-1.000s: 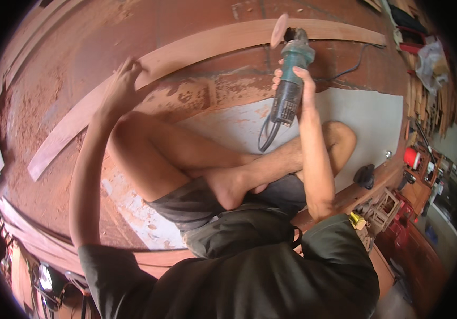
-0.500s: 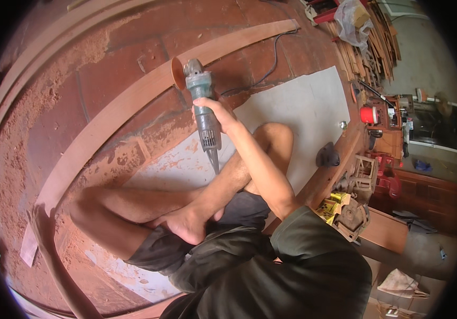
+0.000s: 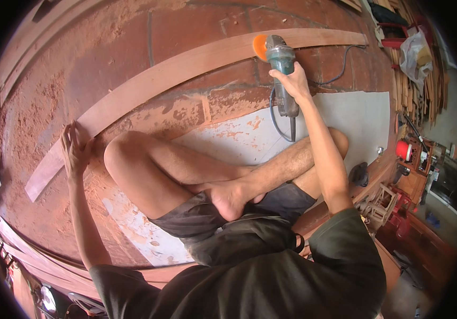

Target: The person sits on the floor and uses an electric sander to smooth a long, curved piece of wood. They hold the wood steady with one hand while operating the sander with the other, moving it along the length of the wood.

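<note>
My right hand (image 3: 292,81) is wrapped round the body of a green and grey angle grinder (image 3: 280,58). Its orange disc (image 3: 261,48) sits over the far part of a long curved wooden strip (image 3: 159,74); whether it touches the wood I cannot tell. The cord leaves the grinder's rear end and loops beside it. My left hand (image 3: 75,151) rests with fingers apart on the near left part of the same strip, the strip's end showing beyond it.
Reddish sawdust (image 3: 21,127) covers the tiled floor at the left. A pale sheet (image 3: 364,109) lies under my crossed legs. More wooden strips (image 3: 32,48) run along the far left. Stacked wood (image 3: 417,101), a plastic bag (image 3: 415,56) and a red container (image 3: 403,150) stand at the right.
The view has shifted, so the strip and grinder appear farther right. The grinder's disc shows brighter and its cord now loops on its left. My left hand remains on the strip.
</note>
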Demonstrator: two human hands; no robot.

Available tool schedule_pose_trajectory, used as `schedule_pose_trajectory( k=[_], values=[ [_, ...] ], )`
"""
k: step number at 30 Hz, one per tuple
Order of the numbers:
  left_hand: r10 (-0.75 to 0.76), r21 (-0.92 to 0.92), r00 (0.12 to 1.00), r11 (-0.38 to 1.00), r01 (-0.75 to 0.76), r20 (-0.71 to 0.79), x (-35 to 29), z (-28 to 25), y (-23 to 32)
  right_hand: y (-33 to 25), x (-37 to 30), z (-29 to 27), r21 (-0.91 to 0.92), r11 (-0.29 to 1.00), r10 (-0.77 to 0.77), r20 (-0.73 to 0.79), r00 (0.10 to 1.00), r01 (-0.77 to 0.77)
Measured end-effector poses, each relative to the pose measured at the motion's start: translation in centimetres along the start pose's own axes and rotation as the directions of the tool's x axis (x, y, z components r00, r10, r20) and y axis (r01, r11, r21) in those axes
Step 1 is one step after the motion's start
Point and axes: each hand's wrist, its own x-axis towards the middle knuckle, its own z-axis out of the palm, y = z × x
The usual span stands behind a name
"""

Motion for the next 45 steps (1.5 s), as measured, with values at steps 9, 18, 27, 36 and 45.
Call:
schedule_pose_trajectory(
  k=[9, 18, 27, 36, 45],
  values=[
    [-0.071, 0.067, 0.993, 0.995, 0.078, -0.099, -0.3, 0.8, 1.7, -2.5, 2.1, 0.8, -0.131, 0.987, 0.085, -0.041, 0.996, -0.09],
    [-0.091, 0.087, 0.991, 0.991, 0.1, -0.102, 0.0, 1.0, 1.8, -10.2, -1.5, 5.9, -0.216, 0.973, 0.094, 0.082, 0.992, -0.074],
    [-0.098, 0.078, 0.989, 0.991, 0.107, -0.112, 0.6, 1.0, 2.5, -6.9, 2.3, 2.9, -0.169, 0.974, 0.16, 0.047, 0.986, -0.15],
    [-0.104, 0.052, 0.987, 0.992, 0.111, -0.126, -0.1, 1.0, 2.1, -13.6, -4.2, 8.5, -0.261, 0.964, 0.088, 0.131, 0.988, -0.051],
    [-0.105, 0.051, 0.982, 0.992, 0.114, -0.157, 0.1, 1.4, 1.9, -9.8, -0.3, 6.4, -0.185, 0.975, 0.129, 0.017, 0.991, -0.124]
  ],
)
